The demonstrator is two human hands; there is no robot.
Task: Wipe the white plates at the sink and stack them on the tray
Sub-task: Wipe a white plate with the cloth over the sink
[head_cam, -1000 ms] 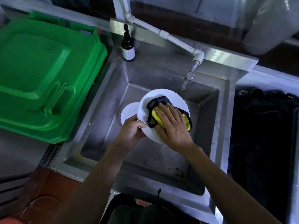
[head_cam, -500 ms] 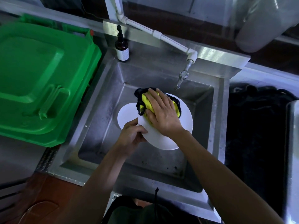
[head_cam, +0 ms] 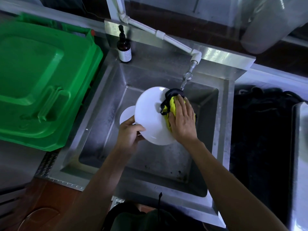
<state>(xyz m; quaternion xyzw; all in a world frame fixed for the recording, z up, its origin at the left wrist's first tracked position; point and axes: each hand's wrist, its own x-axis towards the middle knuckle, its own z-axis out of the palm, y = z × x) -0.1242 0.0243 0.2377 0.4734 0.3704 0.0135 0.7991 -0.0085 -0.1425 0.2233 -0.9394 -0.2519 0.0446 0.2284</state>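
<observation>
Left hand (head_cam: 129, 132) grips a white plate (head_cam: 150, 117) over the sink (head_cam: 103, 100); right hand (head_cam: 182, 120), fingers flat together, presses a cloth (head_cam: 171, 104). Bottle (head_cam: 124, 47) label unreadable.

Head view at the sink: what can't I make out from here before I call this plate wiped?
- Second plate: mostly hidden behind the held plate and left hand.
- Held plate's right part: covered by the yellow-and-black cloth and right hand, so cleanliness there is unknown.
- Tray: not identifiable; the area right of the sink is too dark.
- Bottle label: too small to read.
</observation>
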